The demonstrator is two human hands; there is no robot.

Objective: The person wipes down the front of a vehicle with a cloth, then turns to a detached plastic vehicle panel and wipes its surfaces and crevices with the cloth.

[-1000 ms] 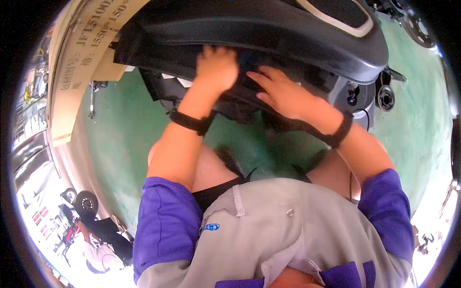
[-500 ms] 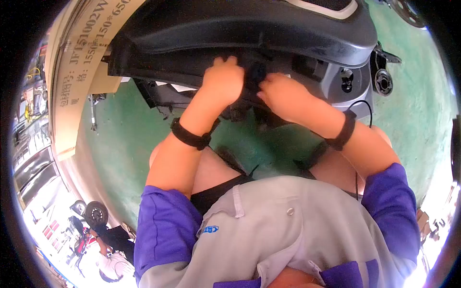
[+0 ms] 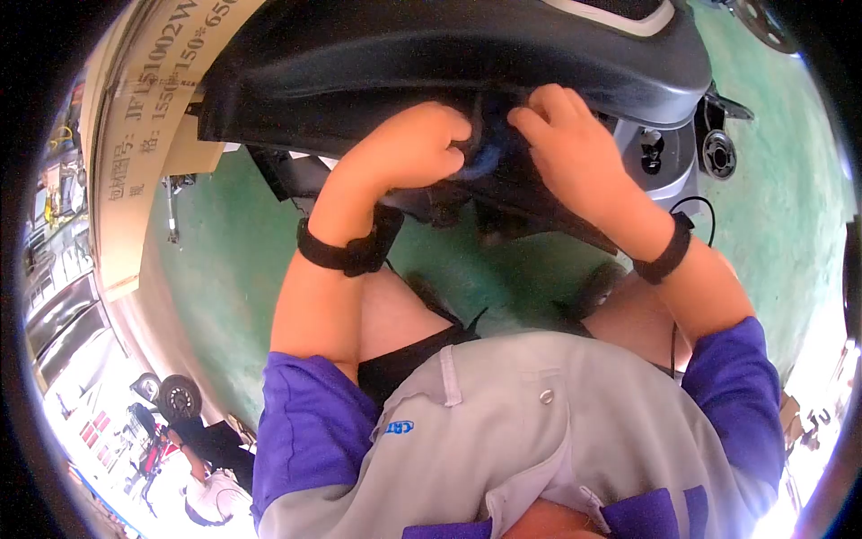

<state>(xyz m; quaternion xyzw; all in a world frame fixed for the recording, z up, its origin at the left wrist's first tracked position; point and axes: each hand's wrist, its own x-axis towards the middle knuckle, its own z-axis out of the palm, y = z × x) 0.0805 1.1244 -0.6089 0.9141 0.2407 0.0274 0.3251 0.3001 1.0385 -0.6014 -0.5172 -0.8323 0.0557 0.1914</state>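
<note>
A large black plastic vehicle body panel (image 3: 359,81) lies across the top of the view. My left hand (image 3: 417,148) is at its lower side, fingers curled and thumb near the forefinger; whatever is between them is too dark to make out. On the right, my right hand (image 3: 575,135) reaches higher, its fingers bent and closed against the panel's dark side. Between both hands is a blurred, dark bluish-black piece (image 3: 487,148), whose kind I cannot tell. Black bands circle both wrists.
A printed cardboard box (image 3: 144,162) stands at the left. Grey housing (image 3: 669,171) and a small black wheel (image 3: 719,154) sit right of the panel. Green floor (image 3: 233,260) lies below. Another person (image 3: 211,494) is at the lower left, near a tyre (image 3: 180,397).
My right hand has moved up and to the right. My left hand has turned and shifted slightly down, its fingers now pointing right. The gap between the hands has widened.
</note>
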